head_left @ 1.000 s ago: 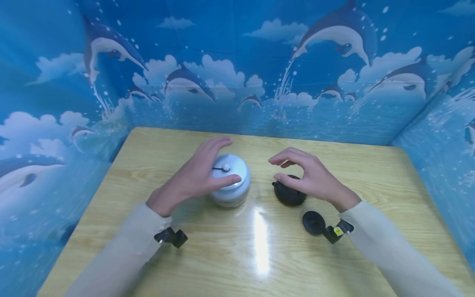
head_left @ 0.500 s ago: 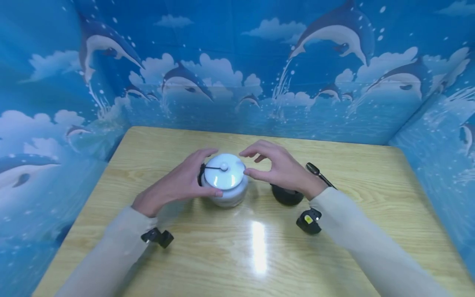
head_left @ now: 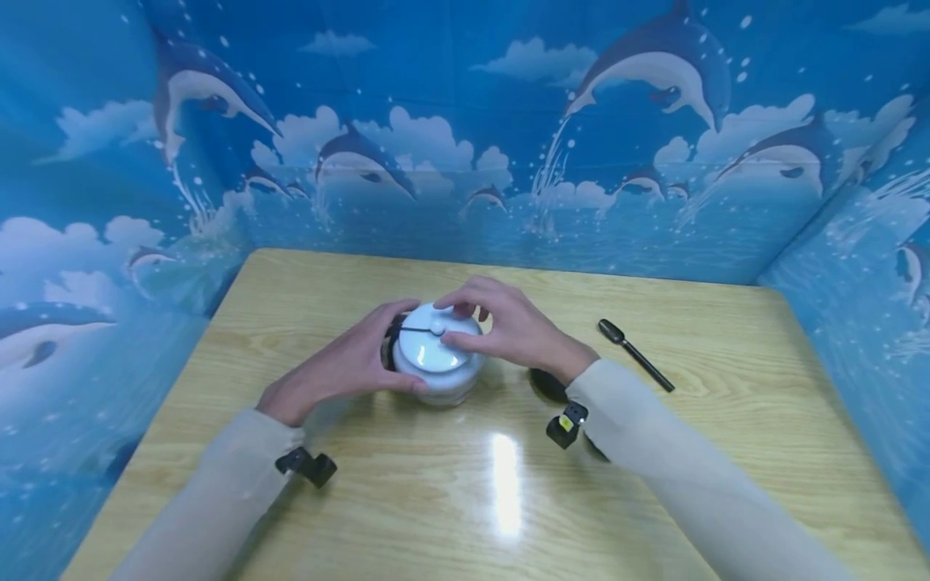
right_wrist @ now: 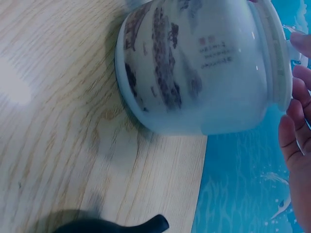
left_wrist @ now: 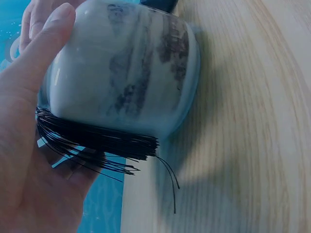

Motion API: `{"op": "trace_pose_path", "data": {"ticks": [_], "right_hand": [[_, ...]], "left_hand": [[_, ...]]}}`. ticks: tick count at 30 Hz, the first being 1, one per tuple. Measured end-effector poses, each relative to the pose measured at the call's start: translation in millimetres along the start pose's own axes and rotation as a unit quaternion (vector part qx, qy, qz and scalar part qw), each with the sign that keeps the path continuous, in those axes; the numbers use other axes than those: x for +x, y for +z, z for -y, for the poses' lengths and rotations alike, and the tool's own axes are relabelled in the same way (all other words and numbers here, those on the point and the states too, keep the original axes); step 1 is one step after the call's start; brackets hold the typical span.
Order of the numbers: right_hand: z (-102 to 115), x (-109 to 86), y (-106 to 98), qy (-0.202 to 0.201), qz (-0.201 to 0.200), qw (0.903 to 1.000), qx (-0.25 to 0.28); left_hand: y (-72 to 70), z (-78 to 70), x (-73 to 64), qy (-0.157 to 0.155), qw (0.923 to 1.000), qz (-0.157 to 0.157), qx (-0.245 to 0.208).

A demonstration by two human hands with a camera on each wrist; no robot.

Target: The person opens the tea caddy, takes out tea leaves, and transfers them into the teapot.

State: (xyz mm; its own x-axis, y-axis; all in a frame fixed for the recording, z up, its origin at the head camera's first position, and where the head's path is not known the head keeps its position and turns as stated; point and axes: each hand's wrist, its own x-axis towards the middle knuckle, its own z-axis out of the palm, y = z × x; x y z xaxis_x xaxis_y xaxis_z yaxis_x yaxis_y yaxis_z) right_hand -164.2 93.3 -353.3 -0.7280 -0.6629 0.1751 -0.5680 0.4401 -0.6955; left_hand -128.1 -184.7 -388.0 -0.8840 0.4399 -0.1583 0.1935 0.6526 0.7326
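Note:
A white lidded ceramic pot (head_left: 450, 386) stands upright on the table, with a dark painted landscape on its side. My left hand (head_left: 345, 363) grips its left side around the black wire-wrapped handle (left_wrist: 97, 137), thumb along the front wall. A black cord runs from the handle to the knob (head_left: 437, 329) of the white lid (head_left: 421, 349), which sits on the pot. Over the lid my right hand (head_left: 504, 323) pinches the knob, thumb in front and fingers behind. In the right wrist view its fingers (right_wrist: 299, 116) curve beside the lid's edge.
A black teapot (head_left: 546, 386) is partly hidden under the right forearm; its spout (right_wrist: 156, 223) shows in the right wrist view. A dark round piece (head_left: 596, 448) peeks out below the sleeve. Farther right lies a black spoon-shaped stick (head_left: 639, 357). A dolphin-print curtain (head_left: 436, 202) surrounds the wooden table (head_left: 407, 500).
My right hand has moved left from above the black teapot to the white lid's knob. My left hand has shifted from over the pot to its handle side and gripped it.

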Motion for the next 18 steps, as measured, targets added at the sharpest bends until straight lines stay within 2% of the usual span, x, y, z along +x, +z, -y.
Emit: {"op": "trace_pose_path", "data": {"ticks": [7, 12, 18], "right_hand": [[-1.5, 7.3, 4.6, -0.013, 0.009, 0.9999, 0.001], [-1.8, 10.3, 5.7, -0.009, 0.018, 0.9998, 0.003], [1.0, 12.8, 6.2, -0.023, 0.028, 0.9993, -0.007]], "left_hand": [[5.6, 7.9, 0.7, 0.013, 0.9995, 0.002, -0.030], [7.6, 9.6, 1.0, 0.008, 0.9994, -0.002, -0.032], [8.8, 9.9, 1.7, 0.011, 0.9995, -0.002, -0.030]]}}
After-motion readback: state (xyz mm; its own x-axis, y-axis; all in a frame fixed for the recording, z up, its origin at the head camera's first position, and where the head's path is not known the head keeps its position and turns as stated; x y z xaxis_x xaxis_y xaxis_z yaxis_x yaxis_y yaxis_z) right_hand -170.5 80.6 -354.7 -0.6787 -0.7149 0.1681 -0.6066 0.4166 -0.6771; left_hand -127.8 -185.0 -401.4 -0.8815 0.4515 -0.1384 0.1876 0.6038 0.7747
